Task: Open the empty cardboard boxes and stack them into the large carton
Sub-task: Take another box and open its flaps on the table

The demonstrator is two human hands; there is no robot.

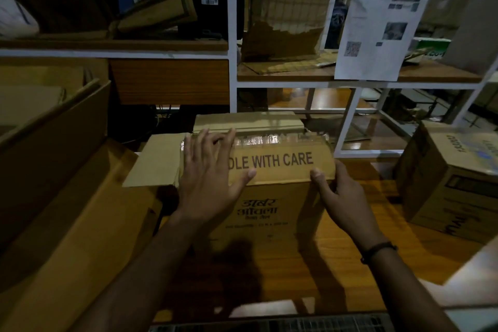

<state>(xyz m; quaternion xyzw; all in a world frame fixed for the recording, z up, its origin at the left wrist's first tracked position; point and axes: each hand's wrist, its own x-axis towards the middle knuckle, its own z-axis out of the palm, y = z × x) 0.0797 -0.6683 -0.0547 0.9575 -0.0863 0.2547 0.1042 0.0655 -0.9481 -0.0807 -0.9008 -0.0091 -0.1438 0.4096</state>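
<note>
- Progress (judged): opening is under way. The cardboard box (269, 213) stands on the counter (377, 264) with its side flap (153, 164) folded out; the printed top flap is still down, and stacking remains.
- Hands: the left hand (210, 178) lies flat on the top flap, fingers spread. The right hand (339, 197) grips the cardboard box at its right corner.
- Count: one large carton (67, 210), open, at left; two boxes, the second box (444, 191) at right.
</note>
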